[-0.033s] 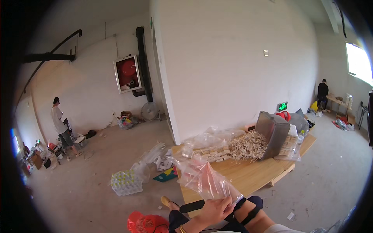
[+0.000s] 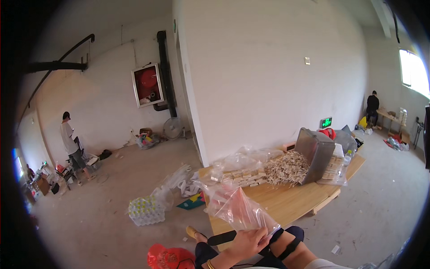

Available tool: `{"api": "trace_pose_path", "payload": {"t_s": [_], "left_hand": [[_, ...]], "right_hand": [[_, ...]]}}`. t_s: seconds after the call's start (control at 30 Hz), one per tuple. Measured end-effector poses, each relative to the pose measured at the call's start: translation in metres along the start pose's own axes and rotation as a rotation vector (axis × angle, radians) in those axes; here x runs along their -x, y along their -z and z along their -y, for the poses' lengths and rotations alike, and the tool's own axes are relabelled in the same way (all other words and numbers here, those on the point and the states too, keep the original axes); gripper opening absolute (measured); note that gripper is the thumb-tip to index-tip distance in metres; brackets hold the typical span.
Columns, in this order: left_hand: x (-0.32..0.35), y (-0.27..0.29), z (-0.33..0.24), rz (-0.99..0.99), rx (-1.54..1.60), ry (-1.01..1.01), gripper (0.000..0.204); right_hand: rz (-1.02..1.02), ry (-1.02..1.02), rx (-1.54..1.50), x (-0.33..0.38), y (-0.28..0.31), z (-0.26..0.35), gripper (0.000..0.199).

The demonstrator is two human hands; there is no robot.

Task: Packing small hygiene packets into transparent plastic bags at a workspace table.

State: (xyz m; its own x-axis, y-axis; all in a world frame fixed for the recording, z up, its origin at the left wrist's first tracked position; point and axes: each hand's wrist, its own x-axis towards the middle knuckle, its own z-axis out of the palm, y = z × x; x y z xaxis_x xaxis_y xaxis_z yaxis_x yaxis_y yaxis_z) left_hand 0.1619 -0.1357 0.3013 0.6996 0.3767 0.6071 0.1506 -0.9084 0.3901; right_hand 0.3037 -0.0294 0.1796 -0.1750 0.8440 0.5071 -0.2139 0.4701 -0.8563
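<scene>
My left hand (image 2: 248, 242), with a gold bracelet at its wrist, is closed on the near edge of a clear plastic bag (image 2: 219, 201). The bag stretches forward from there over the front of the wooden table (image 2: 277, 204). My right forearm (image 2: 280, 247), crossed by a black strap, comes in from the lower right and runs up to the bag's near end. Through the crinkled plastic shows a long pinkish shape, perhaps my right hand (image 2: 242, 204) inside the bag. Its fingers cannot be made out. Beyond the bag lies a heap of short pale sticks (image 2: 289, 168).
A grey bin (image 2: 317, 154) lies tipped beside the heap, near stacked pale bundles (image 2: 246, 178) and loose clear plastic (image 2: 251, 157). On the floor sit bottles in wrap (image 2: 147, 210) and a red bag (image 2: 168, 257). One person (image 2: 70, 143) stands far left, another (image 2: 372, 107) far right.
</scene>
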Motion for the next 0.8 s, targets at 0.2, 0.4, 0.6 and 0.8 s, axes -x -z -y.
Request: {"api": "trace_pose_path", "payload": {"t_s": [0.2, 0.4, 0.6, 0.8], "left_hand": [[0.000, 0.003, 0.035, -0.161, -0.055, 0.166, 0.022], [0.039, 0.029, 0.121, -0.163, -0.497, 0.663, 0.019], [0.069, 0.044, 0.155, -0.036, -0.640, 0.890, 0.018], [0.085, 0.078, 0.166, -0.195, -0.538, 0.839, 0.022]], "right_hand": [[0.070, 0.250, 0.640, -0.026, -0.004, -0.062, 0.034], [0.956, -0.437, 1.185, -0.027, -0.074, -0.019, 0.029], [0.498, -0.264, 0.546, -0.035, -0.058, 0.079, 0.023], [-0.484, -0.450, 0.668, -0.059, 0.165, -0.042, 0.020]]}}
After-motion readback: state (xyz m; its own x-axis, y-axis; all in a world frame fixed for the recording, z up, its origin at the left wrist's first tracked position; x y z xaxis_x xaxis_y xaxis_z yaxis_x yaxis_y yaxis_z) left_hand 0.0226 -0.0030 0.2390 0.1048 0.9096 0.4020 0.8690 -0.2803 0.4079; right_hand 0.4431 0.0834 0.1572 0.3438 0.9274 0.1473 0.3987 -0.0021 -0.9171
